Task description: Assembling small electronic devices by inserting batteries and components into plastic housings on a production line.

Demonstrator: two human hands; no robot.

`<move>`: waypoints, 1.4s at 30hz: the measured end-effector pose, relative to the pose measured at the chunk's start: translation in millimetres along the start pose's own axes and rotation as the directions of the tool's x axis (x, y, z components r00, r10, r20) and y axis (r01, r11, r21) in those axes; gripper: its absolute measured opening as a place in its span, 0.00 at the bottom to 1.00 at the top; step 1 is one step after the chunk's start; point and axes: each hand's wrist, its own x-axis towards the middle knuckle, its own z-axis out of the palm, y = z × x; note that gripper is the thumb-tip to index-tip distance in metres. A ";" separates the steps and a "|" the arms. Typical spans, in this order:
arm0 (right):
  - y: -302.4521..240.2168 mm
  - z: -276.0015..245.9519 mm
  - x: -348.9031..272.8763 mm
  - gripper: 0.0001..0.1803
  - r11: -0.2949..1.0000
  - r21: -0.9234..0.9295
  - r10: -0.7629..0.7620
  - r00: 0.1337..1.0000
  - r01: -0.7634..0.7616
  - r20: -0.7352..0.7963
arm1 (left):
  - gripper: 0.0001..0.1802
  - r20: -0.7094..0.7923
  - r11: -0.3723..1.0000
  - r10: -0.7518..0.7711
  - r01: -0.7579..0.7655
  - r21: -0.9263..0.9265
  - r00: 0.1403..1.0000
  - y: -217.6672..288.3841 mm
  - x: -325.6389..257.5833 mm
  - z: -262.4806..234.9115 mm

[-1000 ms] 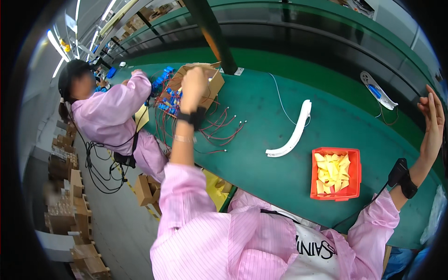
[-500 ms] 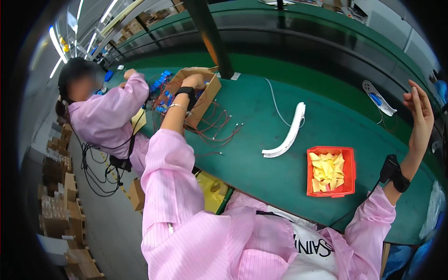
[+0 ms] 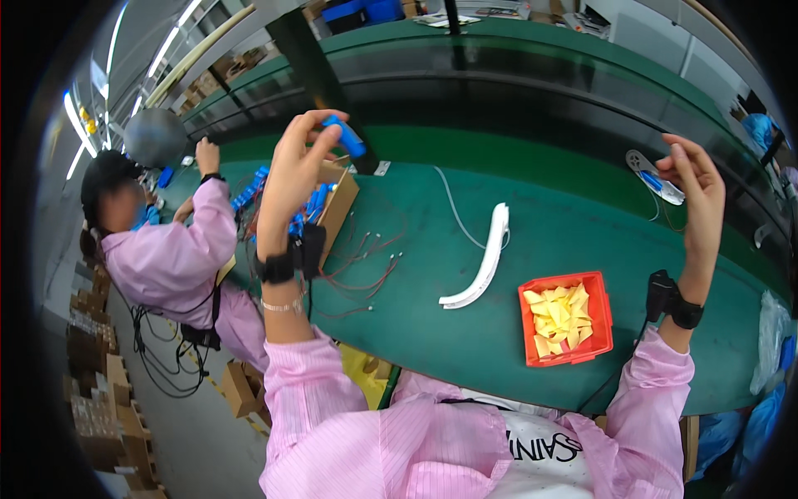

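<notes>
My left hand is raised above the cardboard box, its thumb and fingers closed on a blue cylindrical battery. Several more blue batteries lie in the box, and thin red and dark wires spill beside it onto the green table. My right hand is up in the air at the right, fingers loosely bent and apart, with nothing visible in it. Between the hands lies a curved white plastic piece with a white cable. Closer to me, a red bin holds yellow paper pieces.
Another white piece with a blue part lies at the table's far right edge. A person in a pink coat works at the left. A dark post rises behind the box. Clear plastic bags hang at the right.
My left hand has come up out of the box with a blue battery in it. My right hand has shifted slightly left in view, its fingers more bent. The view has turned a little.
</notes>
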 end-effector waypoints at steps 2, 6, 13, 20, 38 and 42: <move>-3.5 17.8 -5.8 0.15 0.999 0.025 -0.029 0.998 0.027 0.061 | 0.16 0.064 0.922 -0.044 0.065 -0.381 0.997 50.5 -10.5 32.9; -13.5 54.8 -29.2 0.17 0.991 0.134 -0.041 0.967 0.007 0.252 | 0.16 0.119 0.761 0.170 -0.053 -0.647 0.978 77.4 -20.8 111.5; -28.8 59.8 -33.0 0.22 0.870 0.347 0.110 0.823 -0.351 0.557 | 0.19 0.259 0.606 0.390 -0.035 -0.794 0.884 101.2 -6.2 184.8; -8.8 58.0 -27.9 0.24 0.851 0.471 0.069 0.939 -0.231 0.336 | 0.13 -0.216 0.839 0.252 -0.324 -0.437 0.943 129.4 -12.0 216.4; -4.0 80.1 -34.5 0.18 0.991 0.115 -0.054 0.993 0.066 -0.104 | 0.07 -0.049 0.734 0.059 -0.077 -0.674 0.997 128.5 -8.3 242.1; -1.2 83.2 -34.7 0.21 0.965 -0.142 -0.231 0.970 0.219 -0.072 | 0.08 -0.123 0.787 0.088 -0.144 -0.600 0.989 125.9 -6.2 243.2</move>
